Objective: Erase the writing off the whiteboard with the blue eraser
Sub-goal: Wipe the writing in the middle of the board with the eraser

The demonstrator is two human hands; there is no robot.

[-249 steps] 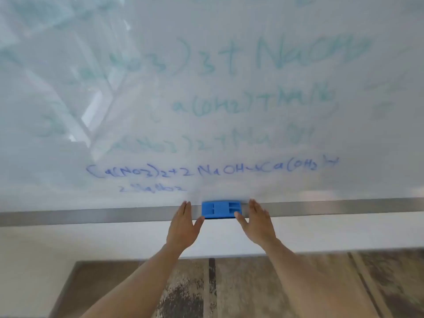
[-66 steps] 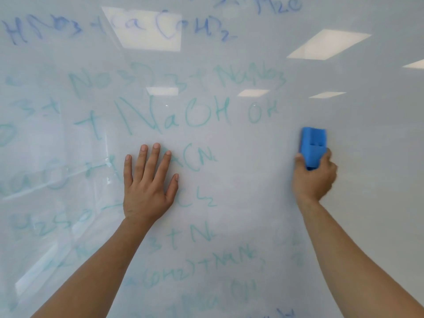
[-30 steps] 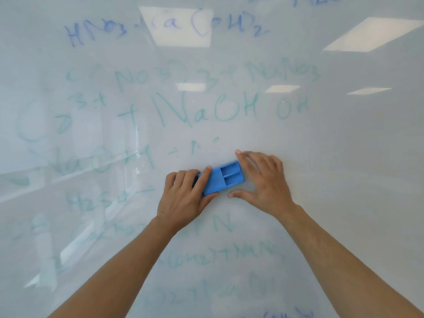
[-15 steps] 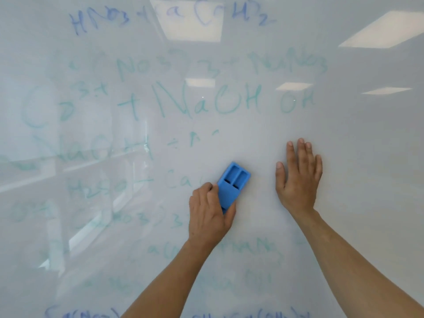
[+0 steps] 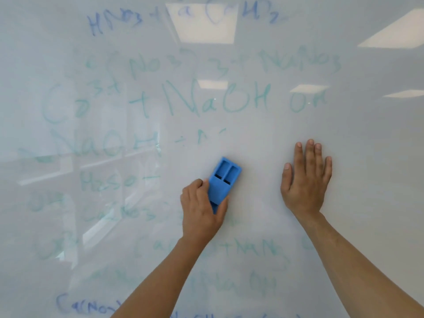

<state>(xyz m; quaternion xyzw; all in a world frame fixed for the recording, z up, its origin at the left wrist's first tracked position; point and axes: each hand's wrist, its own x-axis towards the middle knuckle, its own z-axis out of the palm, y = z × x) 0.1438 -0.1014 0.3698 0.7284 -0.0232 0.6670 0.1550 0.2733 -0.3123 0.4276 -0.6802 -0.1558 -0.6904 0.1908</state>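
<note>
Head view gives me the left hand [image 5: 202, 210] gripping the blue eraser [image 5: 223, 180], pressed tilted against the whiteboard [image 5: 367, 134] near its middle. I see the right hand [image 5: 306, 180] flat on the board just beside it, fingers straight, holding nothing, with faint green writing [image 5: 215, 99] above

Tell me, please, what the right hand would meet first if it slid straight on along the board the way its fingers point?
The right hand lies flat on the whiteboard, fingers pointing up. Straight above it the board looks bare, so it would probably first reach the faint green "OH" writing.
</note>
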